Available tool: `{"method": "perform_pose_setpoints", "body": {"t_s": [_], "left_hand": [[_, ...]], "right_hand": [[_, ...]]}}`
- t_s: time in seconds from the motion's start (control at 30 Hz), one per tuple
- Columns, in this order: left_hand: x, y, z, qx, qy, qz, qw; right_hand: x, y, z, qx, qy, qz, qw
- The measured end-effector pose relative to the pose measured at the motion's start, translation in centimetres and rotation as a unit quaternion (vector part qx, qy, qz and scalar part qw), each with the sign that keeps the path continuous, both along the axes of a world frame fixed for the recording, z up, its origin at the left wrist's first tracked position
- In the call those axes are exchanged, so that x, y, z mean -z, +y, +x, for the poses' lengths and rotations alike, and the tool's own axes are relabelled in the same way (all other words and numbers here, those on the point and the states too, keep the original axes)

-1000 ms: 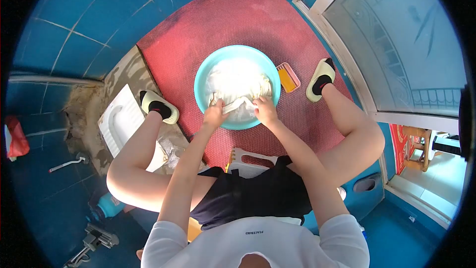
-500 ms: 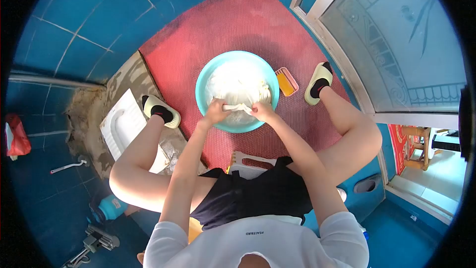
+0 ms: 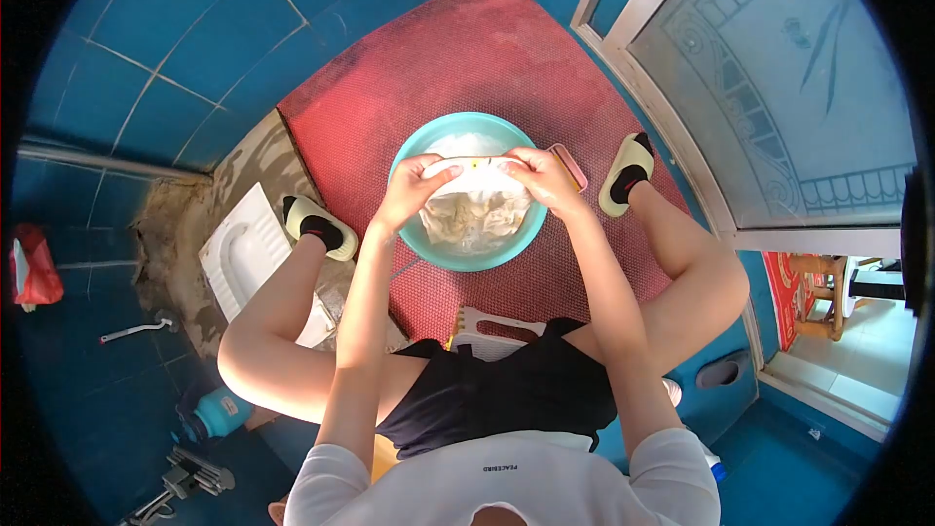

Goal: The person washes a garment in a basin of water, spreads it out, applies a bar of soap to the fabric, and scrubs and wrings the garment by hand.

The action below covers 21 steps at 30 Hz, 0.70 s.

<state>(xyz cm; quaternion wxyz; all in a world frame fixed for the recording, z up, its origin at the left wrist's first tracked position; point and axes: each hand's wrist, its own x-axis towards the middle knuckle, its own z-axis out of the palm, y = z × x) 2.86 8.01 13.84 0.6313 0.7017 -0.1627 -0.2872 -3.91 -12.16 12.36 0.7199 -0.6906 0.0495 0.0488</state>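
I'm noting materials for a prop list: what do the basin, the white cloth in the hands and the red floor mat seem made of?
Basin: probably plastic, with a smooth, uniform turquoise wall.
White cloth: fabric, soft and bendable; fibre unclear.
Red floor mat: perhaps rubber or vinyl, given its fine, regular texture.

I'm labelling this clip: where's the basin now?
In the head view, the basin is central on the red mat, under the left hand and right hand, left of the pink tray.

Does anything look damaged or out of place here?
Yes: beside the white ceramic squat toilet, a rough brown patch interrupts the blue wall tiles, which suggests damage. The turquoise round plastic basin looks fine.
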Motion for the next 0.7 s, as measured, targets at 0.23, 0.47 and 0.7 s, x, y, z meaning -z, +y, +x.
{"method": "perform_pose_setpoints", "body": {"t_s": [0.23, 0.47, 0.7], "left_hand": [[-5.3, 0.2, -1.5, 0.036, -0.029, -0.139, 0.989], [-4.5, -2.1, -3.1, 0.018, 0.030, -0.178, 0.983], [-2.4, -3.3, -3.2, 0.001, -0.092, -0.020, 0.996]], "right_hand": [[-6.8, 0.5, -1.5, -0.049, -0.044, 0.035, 0.997], [-8.9, 2.6, -2.4, -0.027, -0.141, -0.016, 0.990], [-5.3, 3.4, -1.3, 0.108, -0.055, -0.011, 0.993]]}}
